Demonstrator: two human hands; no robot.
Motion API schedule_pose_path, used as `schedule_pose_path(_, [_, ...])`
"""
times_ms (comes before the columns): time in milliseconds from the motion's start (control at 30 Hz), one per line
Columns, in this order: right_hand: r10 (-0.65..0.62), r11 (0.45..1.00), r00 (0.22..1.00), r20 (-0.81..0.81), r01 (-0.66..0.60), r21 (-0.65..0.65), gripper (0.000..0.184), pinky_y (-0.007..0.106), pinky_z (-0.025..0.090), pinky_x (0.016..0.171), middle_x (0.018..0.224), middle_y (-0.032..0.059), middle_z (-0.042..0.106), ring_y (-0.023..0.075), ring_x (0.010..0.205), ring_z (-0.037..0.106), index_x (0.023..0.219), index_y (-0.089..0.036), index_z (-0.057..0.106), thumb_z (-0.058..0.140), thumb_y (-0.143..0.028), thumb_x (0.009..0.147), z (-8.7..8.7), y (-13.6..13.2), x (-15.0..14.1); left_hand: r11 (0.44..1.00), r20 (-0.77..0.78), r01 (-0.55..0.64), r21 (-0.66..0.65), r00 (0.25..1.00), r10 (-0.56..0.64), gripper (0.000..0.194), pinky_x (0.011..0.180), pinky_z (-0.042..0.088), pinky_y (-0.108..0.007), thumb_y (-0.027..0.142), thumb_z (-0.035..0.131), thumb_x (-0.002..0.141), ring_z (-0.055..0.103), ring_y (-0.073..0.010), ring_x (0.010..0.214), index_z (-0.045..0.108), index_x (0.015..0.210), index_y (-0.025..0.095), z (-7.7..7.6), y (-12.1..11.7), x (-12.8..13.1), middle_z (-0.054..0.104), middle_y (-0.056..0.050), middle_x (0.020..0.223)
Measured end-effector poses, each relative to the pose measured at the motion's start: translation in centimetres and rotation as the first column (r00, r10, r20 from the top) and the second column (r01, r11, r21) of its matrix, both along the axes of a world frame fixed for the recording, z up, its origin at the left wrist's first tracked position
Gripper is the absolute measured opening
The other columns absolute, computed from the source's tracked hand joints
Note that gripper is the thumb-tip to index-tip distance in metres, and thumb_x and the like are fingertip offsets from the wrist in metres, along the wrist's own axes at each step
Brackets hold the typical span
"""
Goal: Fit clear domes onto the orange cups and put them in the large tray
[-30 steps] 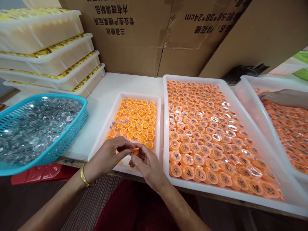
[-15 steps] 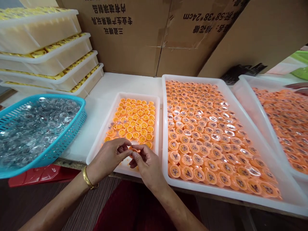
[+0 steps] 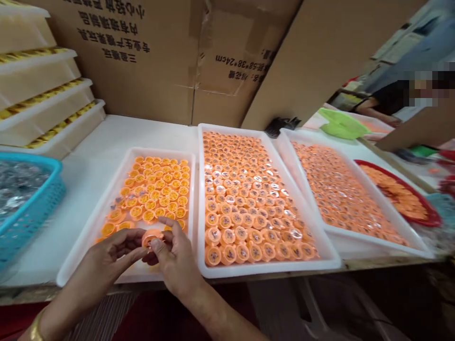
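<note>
Between both hands sits a small orange cup [image 3: 151, 237] with a clear cover over its face. My left hand [image 3: 110, 258] grips its left side with thumb and fingers. My right hand [image 3: 177, 258] pinches the other side, its thumb pressed on the cover's edge. Beneath them lies a small white tray [image 3: 88, 232] holding rows of orange cups filled with yellow pieces [image 3: 155, 194]. Just right of it, a larger white tray [image 3: 266, 271] is packed with orange cups [image 3: 241, 252] under clear covers with dark printed figures.
A blue basket [image 3: 39, 203] of clear covers stands at left, below stacked cream trays [image 3: 53, 132]. Cardboard boxes [image 3: 159, 90] wall the back. Rightward are another white tray [image 3: 377, 251] of orange cups, a red basin [image 3: 432, 215], a green basket [image 3: 343, 125] and another person's arm [image 3: 378, 113].
The view has swung right, bringing the red basin and another person into sight. Both hands still hold the orange cup, whose covered face is now turned more toward me.
</note>
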State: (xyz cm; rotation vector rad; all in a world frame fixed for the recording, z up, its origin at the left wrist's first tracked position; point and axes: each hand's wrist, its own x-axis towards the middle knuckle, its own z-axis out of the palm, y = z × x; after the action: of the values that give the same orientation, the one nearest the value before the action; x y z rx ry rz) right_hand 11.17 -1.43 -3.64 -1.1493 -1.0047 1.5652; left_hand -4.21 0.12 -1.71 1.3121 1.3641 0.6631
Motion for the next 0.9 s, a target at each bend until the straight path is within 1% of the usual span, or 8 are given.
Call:
schedule_pose_path(133, [-0.045, 0.996, 0.986, 0.160, 0.032, 0.088, 0.027, 0.032, 0.054, 0.075, 0.092, 0.0025, 0.069, 0.0182, 0.082, 0.066, 0.108, -0.024, 0.060, 0.057, -0.023, 0.082, 0.8, 0.1, 0.4, 0.998, -0.080, -0.016, 0.054, 0.997, 0.021, 0.042, 0.076, 0.057, -0.033, 0.054, 0.070, 0.065, 0.069, -0.0246, 0.084, 0.065, 0.093, 0.023, 0.2, 0.0, 0.1, 0.073, -0.005, 0.091])
schedule_pose_path(233, [-0.058, 0.988, 0.983, 0.177, 0.031, 0.153, 0.024, 0.032, 0.053, 0.079, 0.092, 0.0010, 0.070, 0.0173, 0.086, 0.066, 0.105, -0.026, 0.062, 0.056, -0.020, 0.082, 1.6, -0.1, 0.6, 0.985, -0.214, -0.054, 0.161, 0.973, 0.089, 0.043, 0.076, 0.057, -0.034, 0.058, 0.069, 0.061, 0.069, -0.0252, 0.081, 0.067, 0.091, 0.026, 0.8, 0.0, 0.8, 0.073, -0.003, 0.092])
schedule_pose_path(333, [-0.023, 0.989, 0.985, 0.171, -0.003, 0.148, 0.022, 0.031, 0.053, 0.077, 0.091, 0.0014, 0.070, 0.0165, 0.083, 0.066, 0.105, -0.025, 0.062, 0.055, -0.024, 0.084, 2.6, 0.2, 1.7, 0.986, -0.198, -0.083, 0.145, 0.974, 0.112, 0.044, 0.075, 0.058, -0.034, 0.059, 0.070, 0.058, 0.069, -0.0266, 0.083, 0.069, 0.089, 0.027, 1.3, 0.1, 1.4, 0.074, -0.003, 0.090])
schedule_pose_path(467, [-0.116, 0.977, 0.969, 0.218, 0.072, 0.200, 0.025, 0.031, 0.053, 0.073, 0.089, 0.0025, 0.068, 0.0150, 0.077, 0.065, 0.106, -0.023, 0.060, 0.055, -0.037, 0.085, 5.0, 2.9, 6.7, 0.994, -0.128, -0.089, 0.060, 0.987, 0.096, 0.052, 0.074, 0.059, -0.033, 0.060, 0.066, 0.063, 0.068, -0.0268, 0.090, 0.067, 0.104, 0.027, 1.8, 0.5, 1.2, 0.072, -0.004, 0.103])
schedule_pose_path(567, [-0.226, 0.967, 0.813, 0.536, 0.119, 0.227, 0.026, 0.032, 0.051, 0.073, 0.103, 0.0044, 0.065, 0.0142, 0.079, 0.063, 0.109, -0.025, 0.059, 0.051, -0.037, 0.087, 6.4, 6.2, 11.8, 0.992, -0.195, -0.100, 0.072, 0.974, 0.112, 0.057, 0.073, 0.059, -0.036, 0.064, 0.061, 0.066, 0.069, -0.0271, 0.086, 0.066, 0.108, 0.025, 1.8, 0.7, 0.5, 0.070, -0.007, 0.107])
schedule_pose_path(633, [-0.179, 0.981, 0.649, 0.739, 0.060, 0.186, 0.023, 0.031, 0.048, 0.071, 0.100, 0.0046, 0.065, 0.0147, 0.078, 0.062, 0.104, -0.023, 0.062, 0.051, -0.033, 0.086, 6.1, 8.1, 14.2, 0.992, -0.219, -0.098, 0.075, 0.969, 0.112, 0.059, 0.072, 0.059, -0.039, 0.066, 0.057, 0.067, 0.070, -0.0272, 0.080, 0.068, 0.106, 0.023, 1.4, 0.7, 0.1, 0.072, -0.008, 0.101])
schedule_pose_path(700, [-0.138, 0.988, 0.569, 0.810, 0.024, 0.151, 0.022, 0.030, 0.046, 0.068, 0.095, 0.0048, 0.066, 0.0153, 0.076, 0.061, 0.102, -0.022, 0.063, 0.053, -0.031, 0.084, 5.0, 9.4, 15.3, 0.995, -0.199, -0.072, 0.068, 0.976, 0.085, 0.057, 0.072, 0.058, -0.039, 0.065, 0.056, 0.069, 0.070, -0.0268, 0.078, 0.069, 0.104, 0.023, 0.7, 0.7, -0.2, 0.073, -0.008, 0.095])
schedule_pose_path(900, [-0.070, 0.989, 0.525, 0.848, -0.075, 0.128, 0.012, 0.028, 0.044, 0.067, 0.084, 0.0027, 0.068, 0.0168, 0.075, 0.061, 0.083, -0.021, 0.064, 0.053, -0.026, 0.081, 2.3, 10.3, 14.2, 0.996, -0.084, -0.071, 0.051, 0.994, 0.075, 0.043, 0.069, 0.058, -0.035, 0.055, 0.060, 0.074, 0.069, -0.0241, 0.079, 0.069, 0.101, 0.022, -0.9, 0.6, -0.5, 0.073, -0.007, 0.093])
